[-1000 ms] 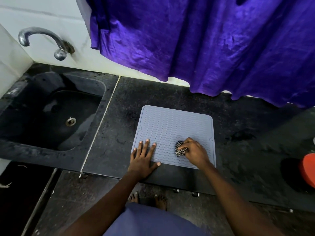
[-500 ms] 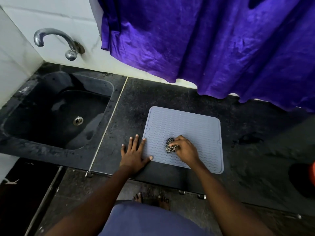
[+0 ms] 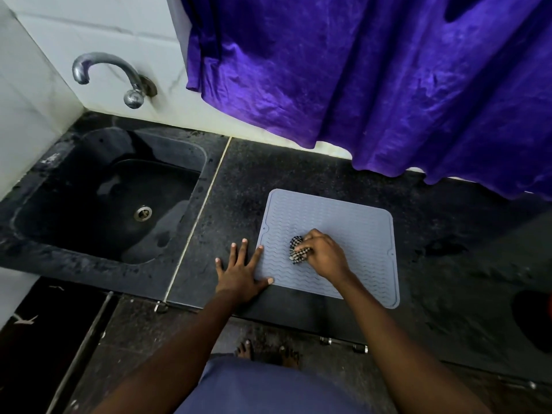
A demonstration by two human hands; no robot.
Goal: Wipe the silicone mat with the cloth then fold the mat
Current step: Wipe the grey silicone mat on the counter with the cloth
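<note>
A grey-blue silicone mat (image 3: 343,222) with wavy ridges lies flat on the black counter (image 3: 298,168). My right hand (image 3: 324,253) is closed around a bunched black-and-white checked cloth (image 3: 298,249) and presses it onto the mat's left-centre area. My left hand (image 3: 242,270) lies flat with fingers spread on the counter at the mat's left edge, its thumb and forefinger tip resting on the mat's rim.
A black sink (image 3: 110,201) with a metal drain lies to the left, under a chrome tap (image 3: 119,76) on the white tiled wall. A purple curtain (image 3: 373,79) hangs over the counter's back. A red object (image 3: 549,306) peeks in at the right edge.
My right hand with the cloth has slid leftward across the mat. My left hand has shifted from lying on the mat's near-left corner to the counter beside its left edge.
</note>
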